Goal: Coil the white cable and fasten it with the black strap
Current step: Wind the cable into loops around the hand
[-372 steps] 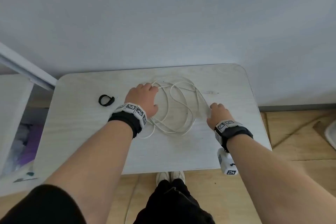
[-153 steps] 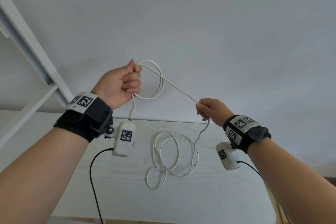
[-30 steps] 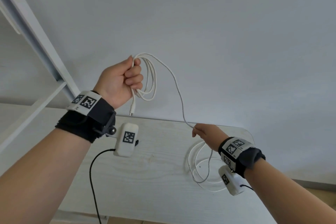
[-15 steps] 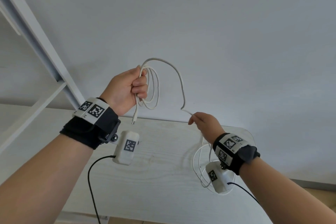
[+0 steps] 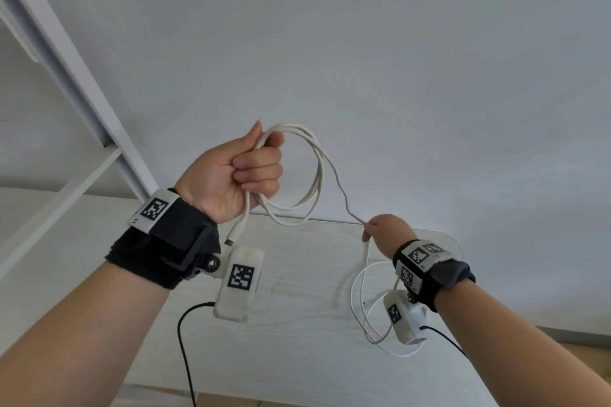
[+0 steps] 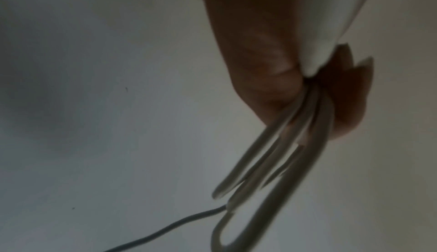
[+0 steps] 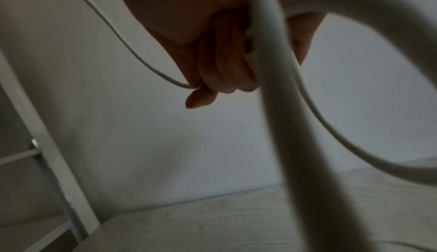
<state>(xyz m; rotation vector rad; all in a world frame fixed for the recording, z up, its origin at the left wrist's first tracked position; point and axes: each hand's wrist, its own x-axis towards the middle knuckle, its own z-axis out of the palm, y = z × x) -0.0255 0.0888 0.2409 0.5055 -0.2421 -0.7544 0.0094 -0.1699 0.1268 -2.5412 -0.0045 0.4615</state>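
Note:
My left hand (image 5: 246, 172) is raised above the table and grips several loops of the white cable (image 5: 314, 182), whose plug end (image 5: 235, 235) hangs below the fist. In the left wrist view the cable loops (image 6: 279, 155) fan out from between thumb and fingers. From the coil a single strand runs down to my right hand (image 5: 385, 231), which pinches it lower and to the right. The loose rest of the cable (image 5: 360, 301) lies in loops on the table under that wrist. In the right wrist view the cable (image 7: 274, 91) passes through the curled fingers (image 7: 212, 69). The black strap is not in view.
The pale wooden table (image 5: 297, 324) stands against a plain white wall (image 5: 363, 43). A white shelf frame (image 5: 76, 86) slants up at the left. Black camera leads (image 5: 185, 350) hang from both wrist units over the table.
My left hand has added another loop to the coil it holds. My right hand has slid down the strand, away from the left, and less cable lies on the table.

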